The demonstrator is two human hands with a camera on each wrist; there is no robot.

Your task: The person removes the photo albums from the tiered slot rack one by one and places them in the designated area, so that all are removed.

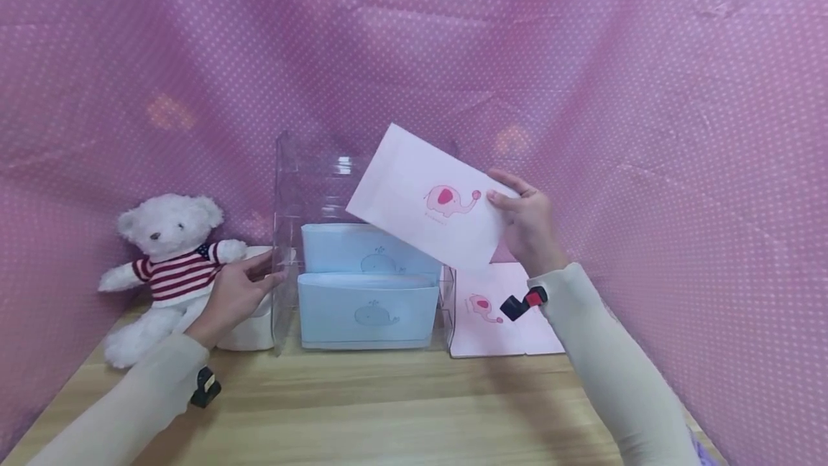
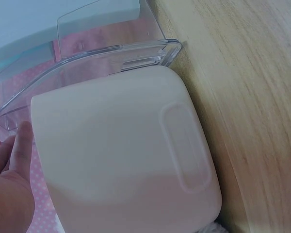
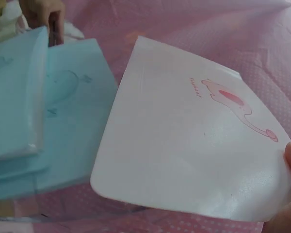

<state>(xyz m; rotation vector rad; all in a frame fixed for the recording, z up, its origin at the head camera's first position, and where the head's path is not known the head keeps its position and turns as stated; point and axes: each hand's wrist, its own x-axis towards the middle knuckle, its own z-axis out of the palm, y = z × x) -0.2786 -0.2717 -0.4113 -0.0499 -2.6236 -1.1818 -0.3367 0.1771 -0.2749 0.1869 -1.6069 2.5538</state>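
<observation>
My right hand (image 1: 532, 225) pinches a thin pink notebook (image 1: 414, 189) by its right end, thumb on the front cover. An elephant drawing decorates that cover. The notebook is tilted in the air, overlapping the upper blue notebooks in the head view. At the left side panel of a clear plastic rack (image 1: 279, 185), my left hand (image 1: 238, 292) grips the panel's edge between thumb and fingers. Two rows of blue notebooks (image 1: 365, 311) with whale drawings stand inside the rack, one in front of and below the other.
More pink elephant notebooks (image 1: 475, 333) stand right of the rack, partly behind my right forearm. A white rounded container (image 2: 116, 145) stands close against the rack's left side. Beside it sits a white teddy bear (image 1: 171, 225) in a striped sweater. Pink dotted cloth (image 1: 414, 42) surrounds the wooden table (image 1: 362, 408).
</observation>
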